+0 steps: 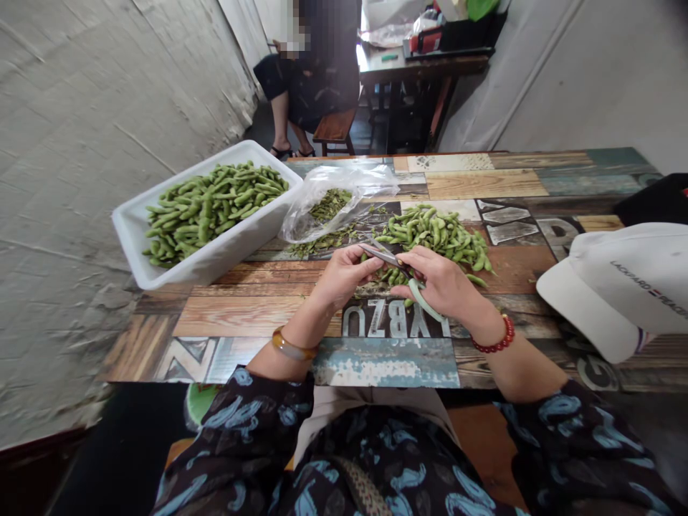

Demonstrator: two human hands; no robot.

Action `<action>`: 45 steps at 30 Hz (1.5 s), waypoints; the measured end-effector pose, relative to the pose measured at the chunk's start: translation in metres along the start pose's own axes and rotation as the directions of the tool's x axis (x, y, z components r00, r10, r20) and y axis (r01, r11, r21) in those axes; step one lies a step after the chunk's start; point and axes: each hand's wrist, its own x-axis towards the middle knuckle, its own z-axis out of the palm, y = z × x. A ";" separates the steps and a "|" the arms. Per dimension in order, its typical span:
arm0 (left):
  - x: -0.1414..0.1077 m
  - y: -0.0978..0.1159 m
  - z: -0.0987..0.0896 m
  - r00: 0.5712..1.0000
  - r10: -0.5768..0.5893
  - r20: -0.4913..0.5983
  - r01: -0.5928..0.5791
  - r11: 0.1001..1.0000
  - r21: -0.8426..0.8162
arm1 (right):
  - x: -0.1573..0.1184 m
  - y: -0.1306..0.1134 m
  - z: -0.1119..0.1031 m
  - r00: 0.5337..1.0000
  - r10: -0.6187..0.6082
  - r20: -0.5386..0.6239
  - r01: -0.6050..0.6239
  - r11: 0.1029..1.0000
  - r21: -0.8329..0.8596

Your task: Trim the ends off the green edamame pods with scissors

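Observation:
My right hand [443, 283] is wrapped round a pair of scissors [426, 301] with pale green handles, the blades pointing left. At the blade tips, my left hand [347, 276] pinches a green edamame pod [364, 257], mostly hidden by the fingers. Just beyond both hands lies a loose pile of edamame pods [438, 233] on the table. A clear plastic bag [370, 179] with green trimmings [330, 204] inside rests behind my left hand, and more loose bits are scattered in front of it.
A white plastic tub [215, 269] full of pods stands at the left of the patterned wooden table [226, 315]. On the right lies a white cap [623, 279], with a black item [656, 201] behind it. A person [327, 64] sits beyond, near another table [424, 67].

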 end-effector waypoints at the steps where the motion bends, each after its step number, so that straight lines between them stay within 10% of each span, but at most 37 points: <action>1: 0.000 0.000 0.000 1.000 -0.004 0.006 0.004 1.000 0.001 | 0.000 0.001 0.000 1.000 0.000 0.002 0.000 1.000 -0.002; 45: 0.005 0.012 -0.008 0.997 -0.032 -0.064 0.014 0.964 -0.265 | -0.002 0.010 0.000 0.998 -0.010 -0.067 0.005 0.998 -0.070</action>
